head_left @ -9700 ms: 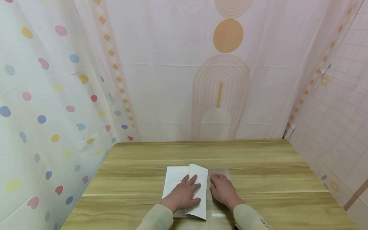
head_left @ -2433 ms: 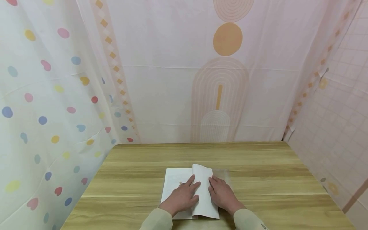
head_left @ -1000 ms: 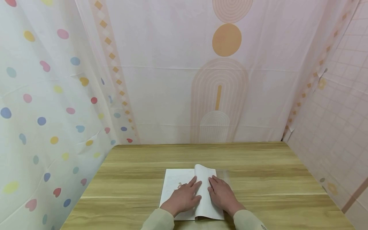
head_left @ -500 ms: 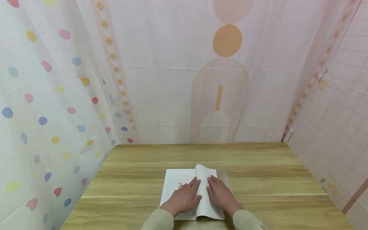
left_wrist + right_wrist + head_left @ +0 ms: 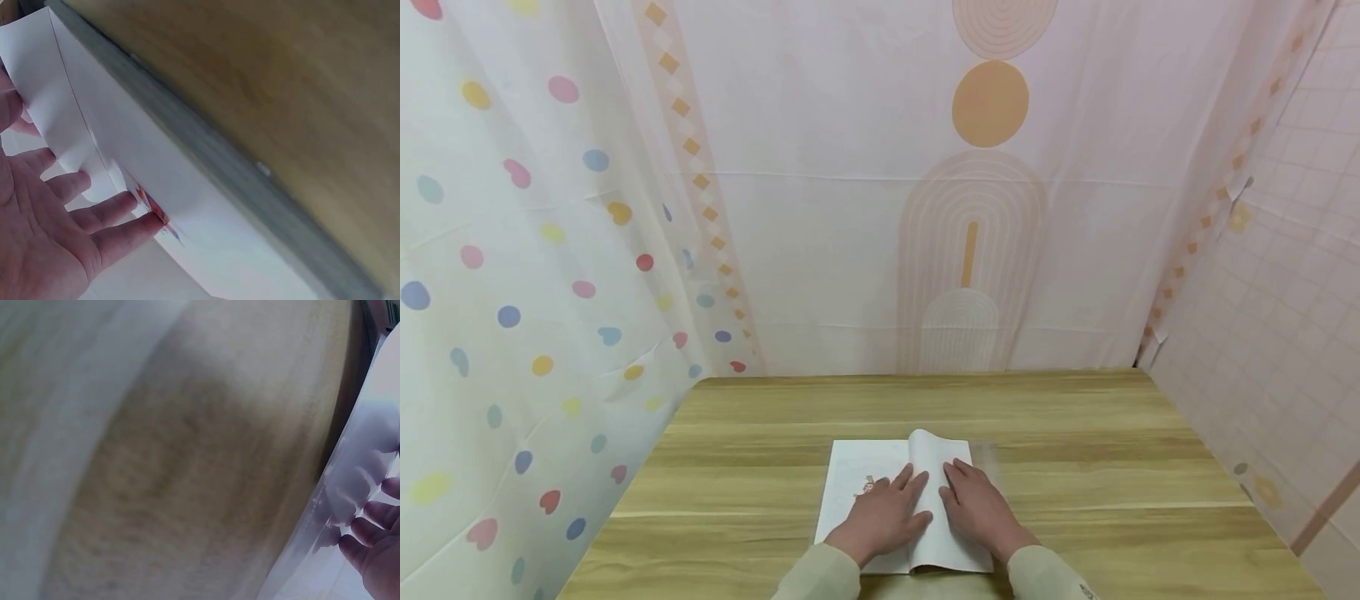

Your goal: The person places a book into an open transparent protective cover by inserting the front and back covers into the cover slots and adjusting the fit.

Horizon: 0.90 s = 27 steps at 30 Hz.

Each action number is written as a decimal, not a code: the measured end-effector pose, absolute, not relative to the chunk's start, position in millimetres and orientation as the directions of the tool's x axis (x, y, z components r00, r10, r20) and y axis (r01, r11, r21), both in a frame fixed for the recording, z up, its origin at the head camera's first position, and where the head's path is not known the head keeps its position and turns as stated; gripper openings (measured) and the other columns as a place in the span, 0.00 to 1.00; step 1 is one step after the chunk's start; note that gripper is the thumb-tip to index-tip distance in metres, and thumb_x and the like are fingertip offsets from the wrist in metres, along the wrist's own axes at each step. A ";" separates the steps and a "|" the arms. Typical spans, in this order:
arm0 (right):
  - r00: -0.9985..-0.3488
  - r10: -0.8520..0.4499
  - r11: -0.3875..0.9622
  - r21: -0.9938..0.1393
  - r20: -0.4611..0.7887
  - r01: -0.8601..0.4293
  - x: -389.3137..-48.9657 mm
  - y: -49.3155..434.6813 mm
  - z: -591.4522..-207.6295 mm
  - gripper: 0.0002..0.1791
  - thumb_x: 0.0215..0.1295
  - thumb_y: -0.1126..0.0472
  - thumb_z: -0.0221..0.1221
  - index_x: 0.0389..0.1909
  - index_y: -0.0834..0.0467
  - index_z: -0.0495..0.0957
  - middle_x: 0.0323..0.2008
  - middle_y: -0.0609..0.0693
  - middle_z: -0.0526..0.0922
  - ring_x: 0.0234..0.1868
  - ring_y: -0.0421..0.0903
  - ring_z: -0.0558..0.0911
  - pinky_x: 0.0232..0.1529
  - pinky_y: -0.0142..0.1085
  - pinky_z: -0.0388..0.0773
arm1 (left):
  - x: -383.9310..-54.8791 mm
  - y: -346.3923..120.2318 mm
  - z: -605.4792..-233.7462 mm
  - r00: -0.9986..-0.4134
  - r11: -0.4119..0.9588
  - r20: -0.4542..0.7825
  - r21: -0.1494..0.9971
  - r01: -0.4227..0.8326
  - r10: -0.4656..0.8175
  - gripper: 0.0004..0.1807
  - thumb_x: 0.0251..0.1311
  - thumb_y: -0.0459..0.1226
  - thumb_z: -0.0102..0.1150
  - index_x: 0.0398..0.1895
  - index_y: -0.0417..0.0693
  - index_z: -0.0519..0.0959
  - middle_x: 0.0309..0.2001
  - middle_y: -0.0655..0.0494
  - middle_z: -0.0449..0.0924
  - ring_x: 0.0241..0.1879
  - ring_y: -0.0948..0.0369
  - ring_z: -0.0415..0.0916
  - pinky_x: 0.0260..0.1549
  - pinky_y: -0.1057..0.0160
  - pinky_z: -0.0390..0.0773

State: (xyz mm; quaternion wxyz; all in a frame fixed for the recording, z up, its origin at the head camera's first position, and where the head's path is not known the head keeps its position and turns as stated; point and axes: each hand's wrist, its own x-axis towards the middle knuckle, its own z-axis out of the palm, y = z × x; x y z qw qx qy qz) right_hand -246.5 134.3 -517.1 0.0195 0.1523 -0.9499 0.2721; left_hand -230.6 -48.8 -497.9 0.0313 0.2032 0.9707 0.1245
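Note:
A white book (image 5: pixel 850 467) lies open near the table's front, a small coloured picture (image 5: pixel 153 206) printed on its left page. Its right-hand leaf (image 5: pixel 931 450) bulges up in a curve along the fold. My left hand (image 5: pixel 883 515) rests across the left page, fingers spread and extended, their tips at the raised fold. On the right side of that leaf my right hand (image 5: pixel 981 506) lies with relaxed fingers, tips touching the paper. A strip of clear plastic (image 5: pixel 987 457) shows past the leaf's right edge, partly hidden by the right hand.
The wooden table (image 5: pixel 737 467) extends around the book on all sides. Patterned curtains stand behind it (image 5: pixel 827 250), at the left with coloured dots (image 5: pixel 550 333), and at the right with a grid print (image 5: pixel 1285 333).
Since the earliest frame, the right-hand leaf has moved right, covering more of the clear plastic. The right hand, formerly on the plastic, now touches the leaf. The last second shows only slight shifts.

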 end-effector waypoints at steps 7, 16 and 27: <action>-0.956 -0.277 0.808 -0.516 0.096 -0.286 -245.1 133.0 -513.8 0.25 0.74 0.58 0.52 0.65 0.69 0.71 0.65 0.67 0.70 0.67 0.65 0.67 0.65 0.58 0.64 | -227.7 -52.6 -495.5 -0.915 0.873 -0.020 0.308 0.378 0.403 0.31 0.70 0.47 0.48 0.72 0.41 0.65 0.71 0.47 0.66 0.65 0.41 0.68 0.57 0.40 0.71; -0.957 -0.274 0.807 -0.517 0.097 -0.284 -246.2 134.3 -516.6 0.25 0.74 0.57 0.52 0.65 0.68 0.70 0.66 0.67 0.69 0.68 0.65 0.67 0.65 0.58 0.64 | -228.6 -49.2 -499.6 -0.920 0.894 0.005 0.235 0.382 0.392 0.31 0.68 0.52 0.51 0.71 0.48 0.69 0.68 0.46 0.70 0.62 0.39 0.70 0.51 0.38 0.76; -0.950 -0.291 0.807 -0.505 0.110 -0.305 -246.4 134.2 -515.8 0.26 0.73 0.57 0.54 0.65 0.69 0.71 0.66 0.67 0.69 0.68 0.64 0.67 0.65 0.57 0.64 | -227.8 -45.9 -500.9 -0.918 0.906 0.001 0.165 0.391 0.396 0.30 0.69 0.50 0.51 0.70 0.47 0.69 0.67 0.49 0.72 0.62 0.40 0.71 0.53 0.39 0.74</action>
